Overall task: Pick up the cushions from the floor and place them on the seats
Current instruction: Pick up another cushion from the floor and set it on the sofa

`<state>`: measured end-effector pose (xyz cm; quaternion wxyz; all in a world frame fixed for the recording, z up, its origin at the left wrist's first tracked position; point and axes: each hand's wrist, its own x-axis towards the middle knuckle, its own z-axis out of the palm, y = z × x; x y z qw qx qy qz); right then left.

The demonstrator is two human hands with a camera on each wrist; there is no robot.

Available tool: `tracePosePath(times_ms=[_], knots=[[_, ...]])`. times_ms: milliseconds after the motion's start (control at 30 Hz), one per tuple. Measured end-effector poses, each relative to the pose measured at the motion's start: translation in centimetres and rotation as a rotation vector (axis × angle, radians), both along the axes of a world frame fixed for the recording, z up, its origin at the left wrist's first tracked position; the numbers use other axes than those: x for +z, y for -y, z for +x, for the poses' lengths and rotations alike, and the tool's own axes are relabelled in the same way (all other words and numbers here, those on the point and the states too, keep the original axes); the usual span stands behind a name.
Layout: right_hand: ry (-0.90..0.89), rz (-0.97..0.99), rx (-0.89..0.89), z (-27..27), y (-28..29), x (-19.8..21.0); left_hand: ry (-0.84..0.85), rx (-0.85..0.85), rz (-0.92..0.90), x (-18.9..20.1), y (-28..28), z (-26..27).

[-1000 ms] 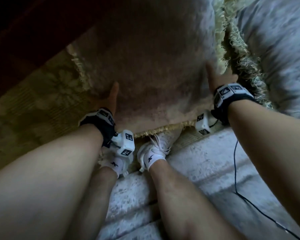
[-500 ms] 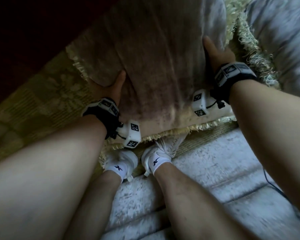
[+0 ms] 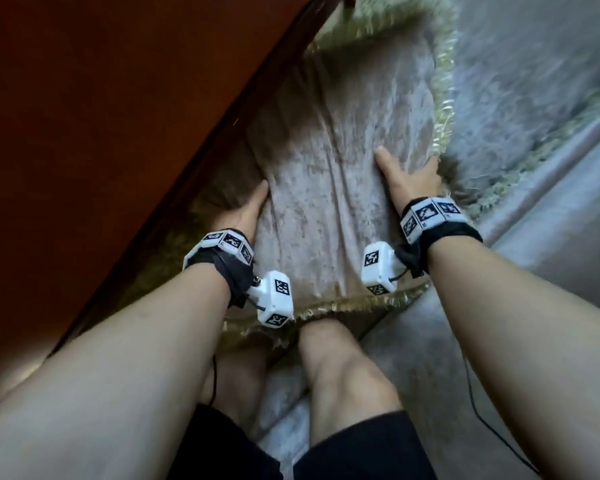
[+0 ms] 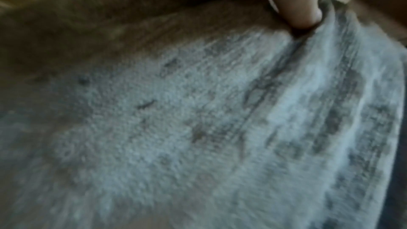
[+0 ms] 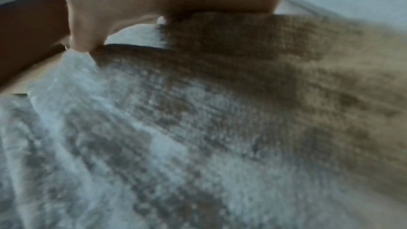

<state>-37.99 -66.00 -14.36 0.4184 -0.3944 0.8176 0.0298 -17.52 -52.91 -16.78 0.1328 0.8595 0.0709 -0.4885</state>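
A pinkish-grey velvet cushion [image 3: 326, 174] with a gold fringe hangs in front of my legs, held by its two sides. My left hand [image 3: 246, 213] grips its left edge, thumb on top and fingers hidden underneath. On the right edge, my right hand [image 3: 409, 178] grips with the thumb spread across the velvet. In the left wrist view only the thumb [image 4: 301, 6] shows, pressing into the fabric [image 4: 198, 111]. The right wrist view gives the palm and thumb [image 5: 86, 23] on the cushion [image 5: 198, 128]. The lower fringe covers my feet.
A dark red-brown wooden furniture panel [image 3: 101, 133] runs close along the left. A second grey fringed cushion [image 3: 520, 81] lies to the right. A pale grey rug [image 3: 551, 244] covers the floor at the right, and a black cable [image 3: 478, 410] trails beside my right arm.
The cushion has come up from the floor and now hides my shoes. Both hands keep their hold on its sides, and the view has swung toward the wooden panel.
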Motion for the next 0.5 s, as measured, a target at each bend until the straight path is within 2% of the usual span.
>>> tracePosePath(times_ms=[167,267,500], knots=[[-0.028,0.001,-0.021,-2.1,-0.6,5.8,-0.039,-0.004,-0.117,2.9,1.1,-1.4],[-0.037,-0.020,-0.074,-2.5,-0.8,7.9,0.054,-0.047,-0.062,5.6,1.6,-1.7],[-0.094,-0.095,-0.117,-3.2,-0.4,12.5,0.025,-0.150,-0.017,10.1,2.1,-3.2]])
